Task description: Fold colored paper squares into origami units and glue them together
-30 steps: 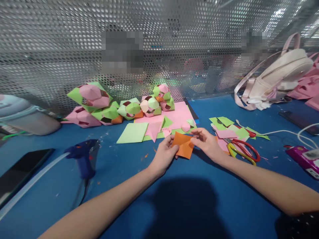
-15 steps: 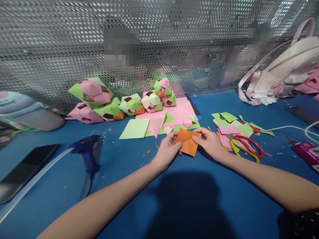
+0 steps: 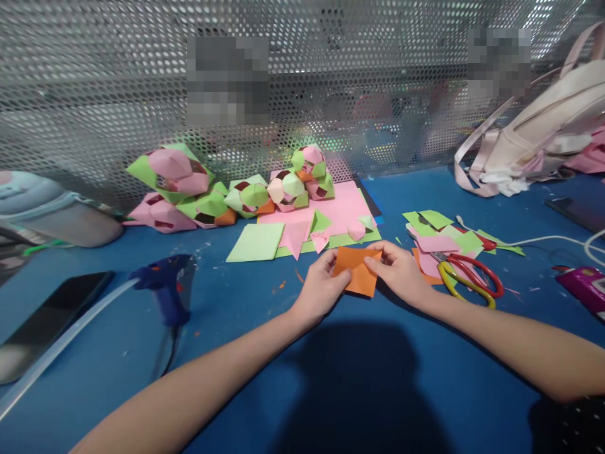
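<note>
A small square of orange paper (image 3: 360, 277) is held just above the blue table between my two hands. My left hand (image 3: 322, 282) pinches its left side, the thumb lying on the front face. On the other side, my right hand (image 3: 396, 270) grips the upper right corner between thumb and fingers. Faint creases show on the paper. Behind it lie pink sheets (image 3: 344, 202), a pale green paper square (image 3: 256, 242) and small folded pieces, among them a pink folded piece (image 3: 320, 241).
Scissors with red and yellow handles (image 3: 466, 284) rest by paper scraps (image 3: 432, 243) at right. A blue glue gun (image 3: 165, 287) and a phone (image 3: 57, 315) lie at left. Folded paper balls (image 3: 250, 197) line the perforated metal screen (image 3: 302, 94). A pale bag (image 3: 543, 126) stands at back right.
The orange paper has turned slightly, its top edge now more level. My left thumb has slid a little to the right across it. The view has shifted slightly.
</note>
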